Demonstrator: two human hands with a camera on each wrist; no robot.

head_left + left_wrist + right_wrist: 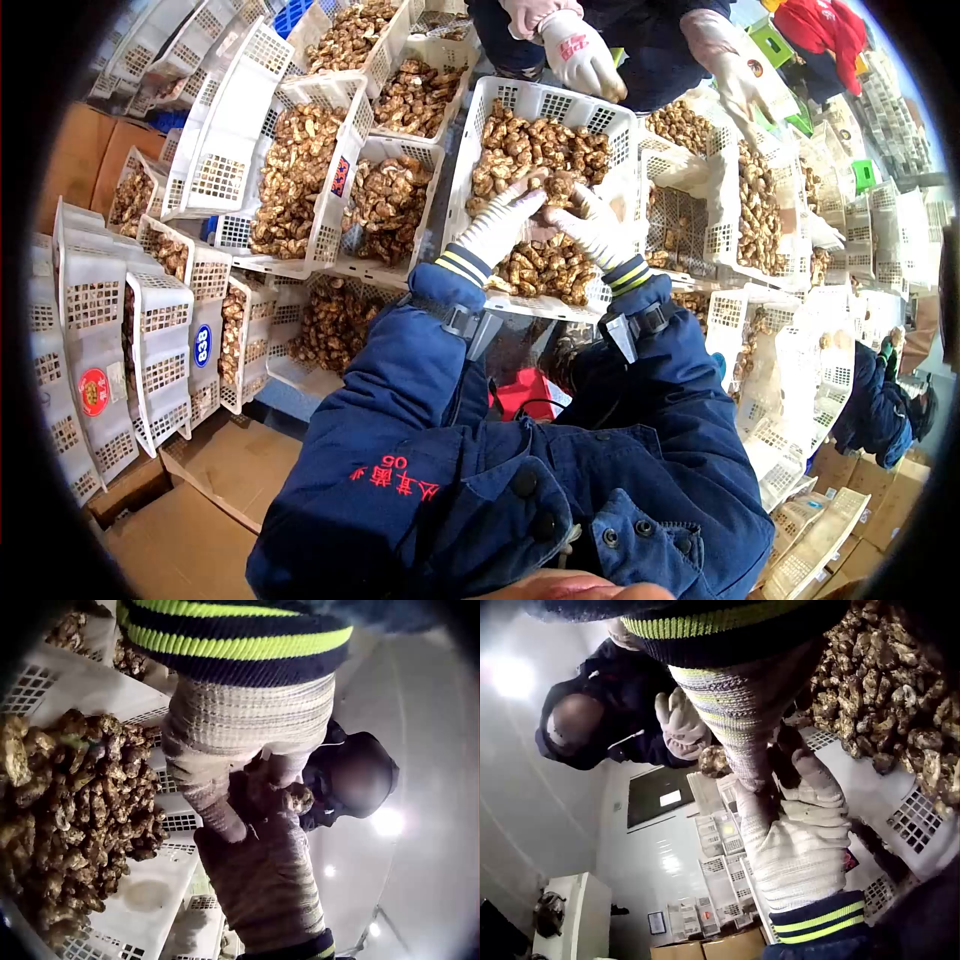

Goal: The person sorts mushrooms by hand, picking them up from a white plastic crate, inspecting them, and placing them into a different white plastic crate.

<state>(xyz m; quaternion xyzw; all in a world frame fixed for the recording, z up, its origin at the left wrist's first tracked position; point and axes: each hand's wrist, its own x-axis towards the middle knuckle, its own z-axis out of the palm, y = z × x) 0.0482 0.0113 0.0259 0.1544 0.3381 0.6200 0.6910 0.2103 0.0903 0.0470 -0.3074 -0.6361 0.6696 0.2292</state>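
Both of my hands, in white knit gloves with striped cuffs, meet over a white plastic crate (462, 190) of brown, knobbly mushrooms (540, 145). My left hand (500, 225) and right hand (592, 228) hold a few mushrooms (560, 188) between them, just above the heap. In the left wrist view, a pale mushroom end (300, 798) pokes out between the curled fingers of the two gloves. A mushroom (714, 761) shows at the right hand's fingers in the right wrist view. The gloves hide most of what they hold.
More crates of mushrooms (300, 170) stand close on the left, others (760, 210) on the right. Across the crate another person's gloved hands (585, 65) hang near its far rim. Tall stacked crates (95, 330) line the left, with cardboard boxes (190, 535) below.
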